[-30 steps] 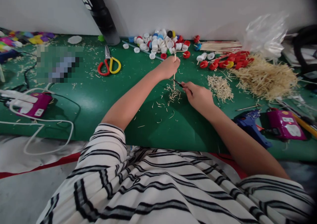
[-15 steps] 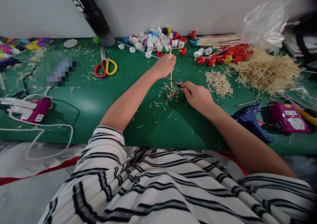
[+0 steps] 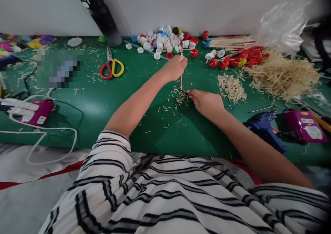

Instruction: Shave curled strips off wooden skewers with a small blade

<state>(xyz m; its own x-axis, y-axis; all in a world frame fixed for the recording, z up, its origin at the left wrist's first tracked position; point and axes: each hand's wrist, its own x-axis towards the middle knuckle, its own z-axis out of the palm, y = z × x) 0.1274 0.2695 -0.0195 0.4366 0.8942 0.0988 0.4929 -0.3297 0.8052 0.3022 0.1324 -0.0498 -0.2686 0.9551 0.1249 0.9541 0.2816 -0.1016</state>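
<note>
My left hand (image 3: 176,68) is closed around a thin wooden stick (image 3: 181,80), which points down toward me over the green tabletop. In my right hand (image 3: 209,103), a small dark-handled knife (image 3: 184,91) is pinched between the fingers, its blade at the lower end of the stick. Most of the knife's handle is hidden by the fingers. Curly wood shavings (image 3: 180,99) lie under the stick's tip. Just beyond my left hand is a heap of plastic bottle caps (image 3: 162,42), mostly white.
Scissors (image 3: 111,67) lie at left, near a black bottle (image 3: 104,18). To the right are red caps on sticks (image 3: 252,59), a pile of shavings (image 3: 231,87), a bigger heap of wood strands (image 3: 284,73), a blue glue gun (image 3: 266,129) and a purple power strip (image 3: 305,125).
The knife has slid slightly down the stick to its lower tip, and my right hand has turned a little. My left hand keeps its hold. The whole view has shifted slightly.
</note>
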